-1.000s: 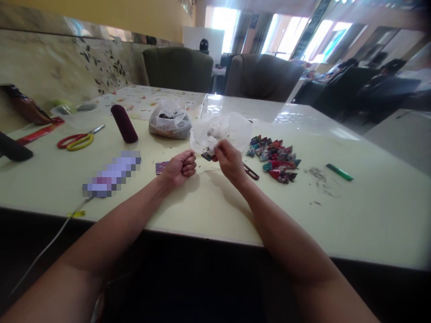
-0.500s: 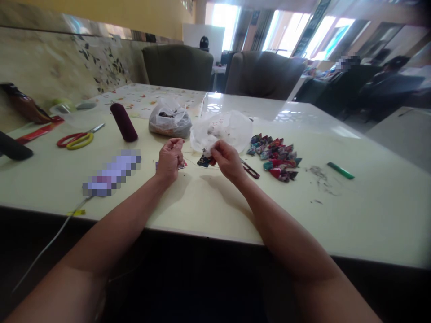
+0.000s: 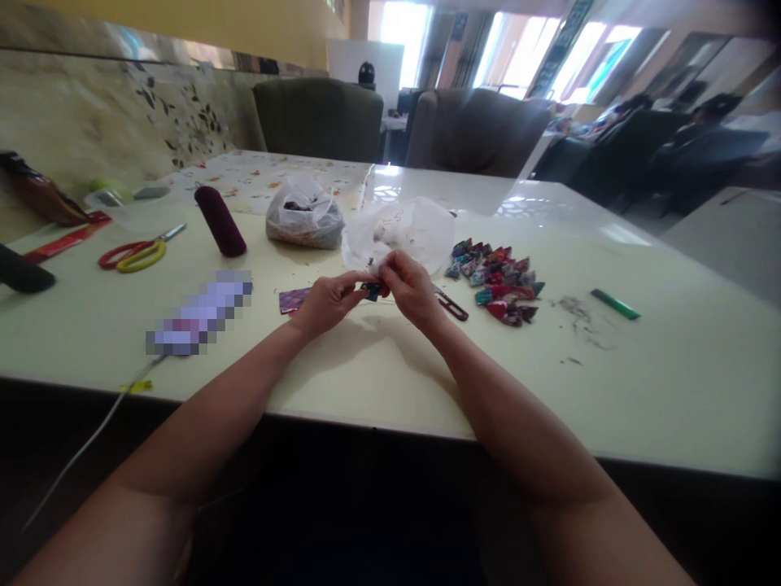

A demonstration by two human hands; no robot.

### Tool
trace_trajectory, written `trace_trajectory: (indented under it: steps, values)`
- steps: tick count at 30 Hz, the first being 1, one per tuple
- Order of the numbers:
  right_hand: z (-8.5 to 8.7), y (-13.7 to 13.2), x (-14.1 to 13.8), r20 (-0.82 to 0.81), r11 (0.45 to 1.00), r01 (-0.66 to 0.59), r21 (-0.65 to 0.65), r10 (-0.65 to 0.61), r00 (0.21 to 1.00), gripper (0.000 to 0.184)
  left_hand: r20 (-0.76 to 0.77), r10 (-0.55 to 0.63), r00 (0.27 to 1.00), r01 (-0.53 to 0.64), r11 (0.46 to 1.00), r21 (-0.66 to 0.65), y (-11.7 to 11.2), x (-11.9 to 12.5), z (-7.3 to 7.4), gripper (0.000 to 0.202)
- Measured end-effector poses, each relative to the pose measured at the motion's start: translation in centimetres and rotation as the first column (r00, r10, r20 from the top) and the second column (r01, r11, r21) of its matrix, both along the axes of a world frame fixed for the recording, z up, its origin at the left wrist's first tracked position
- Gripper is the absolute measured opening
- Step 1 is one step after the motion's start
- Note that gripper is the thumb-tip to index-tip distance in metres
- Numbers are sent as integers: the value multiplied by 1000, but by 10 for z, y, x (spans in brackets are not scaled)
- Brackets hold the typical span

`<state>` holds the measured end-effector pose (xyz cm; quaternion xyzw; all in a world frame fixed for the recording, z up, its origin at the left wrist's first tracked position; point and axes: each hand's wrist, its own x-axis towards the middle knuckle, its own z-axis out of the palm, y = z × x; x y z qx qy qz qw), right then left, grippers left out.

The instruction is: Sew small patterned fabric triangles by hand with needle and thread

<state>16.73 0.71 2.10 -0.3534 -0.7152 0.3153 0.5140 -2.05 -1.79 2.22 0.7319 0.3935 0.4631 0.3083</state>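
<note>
My left hand [image 3: 329, 299] and my right hand [image 3: 410, 285] meet above the cream table [image 3: 640, 391], both pinching a small dark patterned fabric piece [image 3: 370, 290]. The fingers of both hands are closed round it. Just behind them lies a white plastic bag [image 3: 403, 229] with pale stuffing inside. A flat pink-purple fabric scrap [image 3: 294, 299] lies on the table left of my left hand. To the right is a pile of several colourful sewn fabric pieces [image 3: 497, 282], and small thread snips [image 3: 451, 306] lie beside my right wrist.
A second plastic bag with dark contents [image 3: 304, 219] and a maroon thread spool [image 3: 220, 220] stand further back. Red and yellow scissors [image 3: 134, 254] lie at the left, a green lighter [image 3: 615, 304] at the right. Thread scraps [image 3: 574, 309] litter the table. Armchairs [image 3: 318, 119] stand behind.
My left hand, pulled out to the left half a second ago, has come back to the right and now pinches the fabric piece together with my right hand.
</note>
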Motion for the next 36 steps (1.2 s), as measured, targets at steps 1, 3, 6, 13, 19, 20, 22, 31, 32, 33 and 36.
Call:
trace_trajectory:
  steps: [1,3,6,13,19,20,22,31,32,33,36]
  values:
    - [0,0,0,5,1000,2,1,-2,1000,21,-21,15,1000,-15,1000,4,1,0,-1,21]
    - [1,0,0,7,1000,-1,-8,1,1000,20,-63,51,997,-49,999,22,3,-1,-1,17]
    - [0,1,0,-6,999,-22,-31,22,1000,19,-117,98,988,-92,994,58,4,-1,-2,12]
    - [-2,4,1,120,1000,8,13,-10,993,18,-57,166,984,-162,984,70,2,0,0,16]
    - [0,2,2,373,999,6,39,-20,928,20,-170,206,964,-194,977,87,3,3,-3,14]
    - [1,1,2,393,1000,3,29,-15,920,19,-231,220,948,-203,975,95,3,3,-4,13]
    - [2,1,2,402,1000,10,3,-11,916,16,-355,248,901,-223,968,111,3,3,-4,12]
    - [-3,1,-1,285,993,-30,-118,63,956,20,-514,298,804,-248,954,166,5,3,-5,14]
    - [-4,2,-2,278,991,-35,-127,69,958,22,-509,296,808,-247,955,164,5,3,-5,14]
    - [-5,2,-2,277,991,-36,-130,71,958,22,-505,296,811,-247,955,163,5,3,-6,14]
    - [-6,3,-2,303,991,-37,-130,75,950,10,-492,303,816,-254,953,164,6,2,-7,13]
